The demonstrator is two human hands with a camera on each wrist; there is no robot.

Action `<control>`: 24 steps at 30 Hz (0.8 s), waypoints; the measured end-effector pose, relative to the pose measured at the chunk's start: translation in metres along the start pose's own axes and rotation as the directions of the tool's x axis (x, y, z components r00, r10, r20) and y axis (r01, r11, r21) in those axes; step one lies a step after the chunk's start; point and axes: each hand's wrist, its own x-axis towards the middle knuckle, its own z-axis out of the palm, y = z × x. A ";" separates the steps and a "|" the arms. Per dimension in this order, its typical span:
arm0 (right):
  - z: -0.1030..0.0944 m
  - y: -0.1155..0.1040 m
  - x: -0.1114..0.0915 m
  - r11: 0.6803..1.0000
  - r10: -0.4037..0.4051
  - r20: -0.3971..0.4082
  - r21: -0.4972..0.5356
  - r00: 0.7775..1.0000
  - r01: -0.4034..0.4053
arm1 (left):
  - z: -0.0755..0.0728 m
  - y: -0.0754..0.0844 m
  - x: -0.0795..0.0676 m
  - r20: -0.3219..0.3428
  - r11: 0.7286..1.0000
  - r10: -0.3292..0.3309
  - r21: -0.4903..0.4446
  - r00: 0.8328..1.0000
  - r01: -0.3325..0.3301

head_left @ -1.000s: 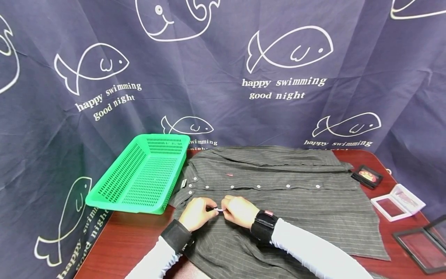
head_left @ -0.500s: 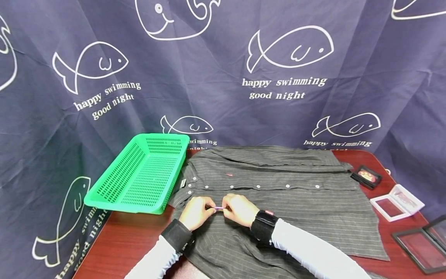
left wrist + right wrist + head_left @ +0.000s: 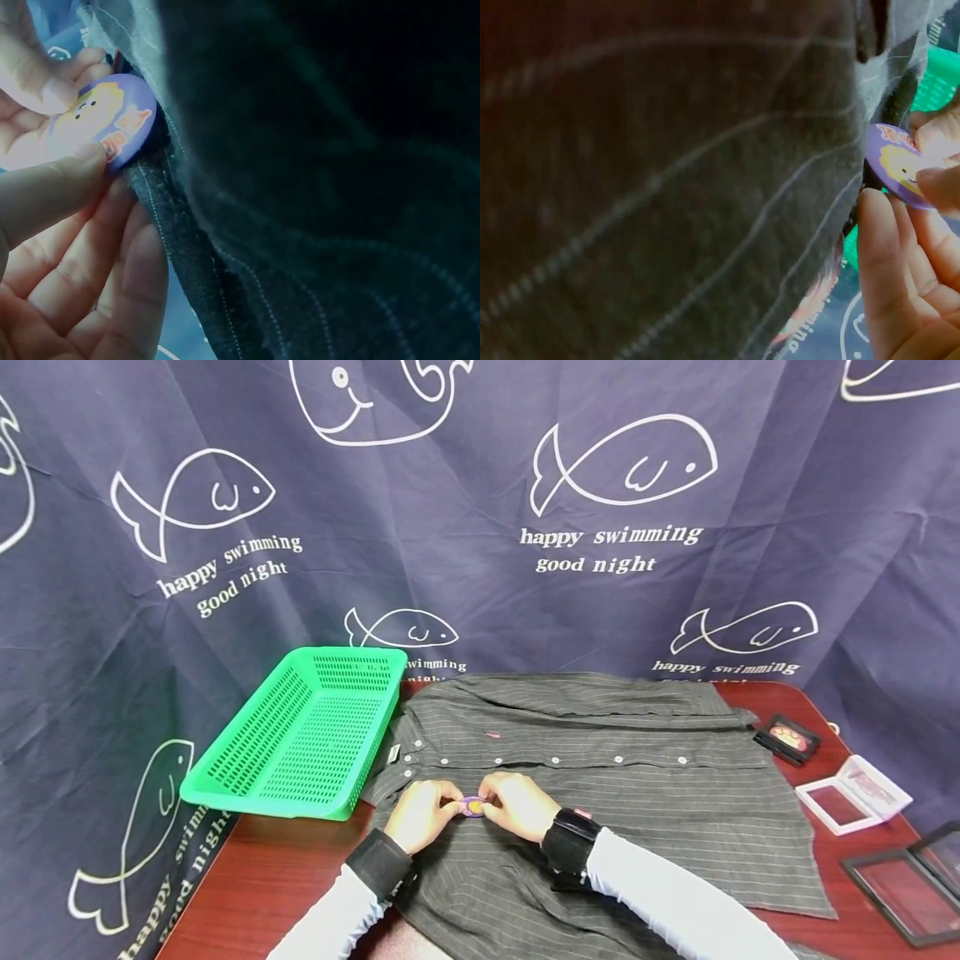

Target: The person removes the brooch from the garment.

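A round purple pin badge (image 3: 473, 807) with a yellow cartoon face lies between my two hands, its printed front visible. My left hand (image 3: 422, 817) pinches its left edge between thumb and fingers, and my right hand (image 3: 521, 807) pinches the right edge. Both wrist views show thumbs on the front of the badge (image 3: 135, 112), right beside the striped cloth. Beneath the hands a dark grey pinstriped shirt (image 3: 630, 802) is spread flat, collar to the left and white buttons running along it. The back of the badge is hidden.
A green plastic basket (image 3: 371, 777) stands left of the collar. On the right of the red-brown table (image 3: 277, 868) are a black case with a red picture (image 3: 787, 739), an opened white frame (image 3: 828, 818) and an opened black frame (image 3: 873, 889). A printed curtain hangs behind.
The badge has turned from nearly edge-on to showing its purple and yellow front. Both hands keep their pinch and have shifted only slightly.
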 end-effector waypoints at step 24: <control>0.002 0.007 -0.001 0.920 0.163 0.134 0.338 0.978 -0.199 | 0.004 0.002 -0.002 0.024 0.999 -0.018 0.052 1.000 0.017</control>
